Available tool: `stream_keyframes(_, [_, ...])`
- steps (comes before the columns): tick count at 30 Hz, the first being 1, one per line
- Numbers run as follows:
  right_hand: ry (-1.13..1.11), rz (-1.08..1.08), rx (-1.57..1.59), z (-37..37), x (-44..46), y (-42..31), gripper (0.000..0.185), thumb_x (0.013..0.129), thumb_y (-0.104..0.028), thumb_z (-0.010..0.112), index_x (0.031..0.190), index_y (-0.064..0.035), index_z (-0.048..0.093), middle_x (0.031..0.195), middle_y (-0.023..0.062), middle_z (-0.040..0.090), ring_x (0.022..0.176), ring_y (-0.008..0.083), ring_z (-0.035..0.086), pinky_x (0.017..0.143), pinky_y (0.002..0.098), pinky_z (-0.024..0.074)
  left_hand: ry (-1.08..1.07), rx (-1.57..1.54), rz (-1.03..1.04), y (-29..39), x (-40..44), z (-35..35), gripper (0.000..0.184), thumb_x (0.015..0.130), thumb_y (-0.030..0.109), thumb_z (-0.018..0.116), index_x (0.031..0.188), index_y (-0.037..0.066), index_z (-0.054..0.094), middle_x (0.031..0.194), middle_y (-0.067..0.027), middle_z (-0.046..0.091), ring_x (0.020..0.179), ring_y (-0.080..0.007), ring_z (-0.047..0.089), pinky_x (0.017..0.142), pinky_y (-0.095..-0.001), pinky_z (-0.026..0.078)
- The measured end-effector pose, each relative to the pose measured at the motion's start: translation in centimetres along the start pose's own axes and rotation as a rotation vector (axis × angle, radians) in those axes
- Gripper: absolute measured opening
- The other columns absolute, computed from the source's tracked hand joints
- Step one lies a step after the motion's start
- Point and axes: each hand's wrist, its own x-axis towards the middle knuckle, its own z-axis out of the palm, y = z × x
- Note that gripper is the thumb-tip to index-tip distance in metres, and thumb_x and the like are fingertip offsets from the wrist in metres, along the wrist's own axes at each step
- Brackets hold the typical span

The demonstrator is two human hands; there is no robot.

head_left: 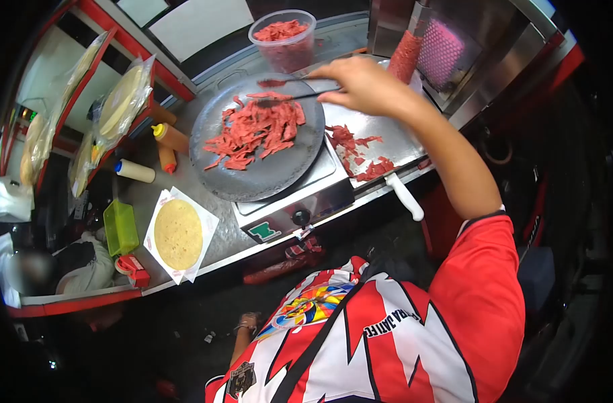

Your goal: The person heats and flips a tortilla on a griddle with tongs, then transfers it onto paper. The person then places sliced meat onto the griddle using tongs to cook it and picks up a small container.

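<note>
My right hand (363,84) grips a pair of black tongs (312,95), whose tips reach over the round dark griddle pan (216,178). One arm of the tongs extends into the pile of red meat strips (259,134) on the pan; the other is apart from it, higher up by the rim. Low beside my striped shirt hangs my left hand (249,321), away from the counter. It is dim and small there, so its fingers are unclear.
Right of the burner (300,218) is a steel tray (404,138) with meat scraps and a white-handled knife (405,198). A tub of meat (283,43) stands behind. A flatbread (178,234) lies on paper, near sauce bottles (171,138) and a green container (120,228). A meat spit (406,57) stands upright.
</note>
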Motion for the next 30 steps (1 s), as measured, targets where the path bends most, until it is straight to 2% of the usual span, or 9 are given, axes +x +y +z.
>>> stream_keyframes(4, [0.092, 0.218, -0.019, -5.3, -5.8, 0.8, 0.042, 0.087, -0.022, 0.081, 0.125, -0.0090, 0.073, 0.110, 0.0173, 0.075, 0.102, 0.0371, 0.072, 0.092, 0.0466, 0.0569, -0.288, -0.131, -0.217, -1.6, 0.2, -0.1, 0.033, 0.093, 0.028, 0.065, 0.124, 0.020, 0.075, 0.123, -0.0157, 0.075, 0.113, -0.0363, 0.072, 0.096, -0.0483, 0.058])
stream_keyframes(6, [0.075, 0.289, -0.159, -4.4, -8.4, 1.8, 0.041, 0.083, -0.017, 0.083, 0.123, -0.0090, 0.075, 0.105, 0.0169, 0.074, 0.098, 0.0364, 0.073, 0.090, 0.0468, 0.0577, -0.220, -0.093, -0.190, -1.6, 0.7, -0.4, 0.032, 0.092, 0.029, 0.067, 0.121, 0.018, 0.075, 0.120, -0.0163, 0.075, 0.112, -0.0377, 0.073, 0.095, -0.0485, 0.059])
stream_keyframes(8, [-0.078, 0.303, -0.284, 0.9, -9.7, 2.7, 0.022, 0.091, -0.010, 0.068, 0.111, -0.0071, 0.076, 0.101, 0.0178, 0.072, 0.093, 0.0369, 0.074, 0.083, 0.0482, 0.0593, -0.184, -0.086, -0.159, -2.0, 1.7, -0.8, 0.030, 0.091, 0.030, 0.069, 0.117, 0.016, 0.075, 0.119, -0.0180, 0.075, 0.112, -0.0388, 0.072, 0.094, -0.0494, 0.059])
stream_keyframes(11, [-0.011, 0.094, -0.321, 7.7, -11.5, 2.0, 0.015, 0.086, -0.007, 0.065, 0.097, -0.0005, 0.072, 0.097, 0.0189, 0.071, 0.090, 0.0367, 0.075, 0.077, 0.0486, 0.0617, -0.188, -0.049, -0.098, -2.3, 2.6, -3.5, 0.026, 0.092, 0.028, 0.069, 0.113, 0.015, 0.075, 0.118, -0.0186, 0.075, 0.112, -0.0385, 0.072, 0.093, -0.0500, 0.059])
stream_keyframes(16, [-0.236, -0.028, -0.237, 1.3, -14.0, -2.7, 0.011, 0.084, -0.006, 0.066, 0.088, -0.0009, 0.075, 0.095, 0.0166, 0.072, 0.090, 0.0343, 0.076, 0.078, 0.0465, 0.0626, -0.190, -0.191, -0.294, -2.6, 3.1, -6.2, 0.020, 0.093, 0.024, 0.067, 0.108, 0.015, 0.076, 0.110, -0.0152, 0.078, 0.104, -0.0353, 0.075, 0.088, -0.0494, 0.059])
stream_keyframes(20, [-0.134, 0.185, -0.272, -2.2, -13.6, -1.0, 0.012, 0.087, -0.007, 0.066, 0.092, -0.0001, 0.075, 0.097, 0.0182, 0.071, 0.088, 0.0364, 0.074, 0.076, 0.0484, 0.0615, -0.145, -0.513, -0.478, -3.6, 4.0, -3.2, 0.022, 0.095, 0.023, 0.063, 0.111, 0.014, 0.076, 0.110, -0.0144, 0.078, 0.103, -0.0341, 0.076, 0.088, -0.0481, 0.060])
stream_keyframes(24, [0.020, 0.178, -0.366, 5.5, -12.8, 1.9, 0.014, 0.088, -0.007, 0.063, 0.097, -0.0003, 0.072, 0.093, 0.0172, 0.067, 0.087, 0.0354, 0.073, 0.074, 0.0483, 0.0604, -0.220, 0.035, -0.112, -1.2, 4.3, -4.7, 0.024, 0.097, 0.023, 0.062, 0.113, 0.014, 0.076, 0.114, -0.0146, 0.077, 0.106, -0.0328, 0.075, 0.089, -0.0473, 0.060])
stream_keyframes(29, [-0.169, 0.095, -0.300, 2.2, -16.2, -3.7, 0.010, 0.084, -0.004, 0.066, 0.086, 0.0033, 0.072, 0.093, 0.0200, 0.069, 0.084, 0.0373, 0.075, 0.070, 0.0459, 0.0622, -0.090, -0.009, -0.076, -1.1, 5.3, -3.8, 0.023, 0.098, 0.020, 0.060, 0.116, 0.014, 0.075, 0.112, -0.0142, 0.077, 0.099, -0.0316, 0.076, 0.086, -0.0462, 0.060])
stream_keyframes(30, [-0.232, 0.190, -0.284, 0.0, -16.0, -3.9, 0.016, 0.087, -0.006, 0.063, 0.098, 0.0004, 0.073, 0.092, 0.0192, 0.067, 0.085, 0.0377, 0.073, 0.072, 0.0484, 0.0603, -0.109, -0.087, -0.139, -0.4, 5.1, -4.8, 0.023, 0.099, 0.020, 0.060, 0.115, 0.014, 0.075, 0.110, -0.0140, 0.077, 0.096, -0.0311, 0.076, 0.084, -0.0463, 0.060])
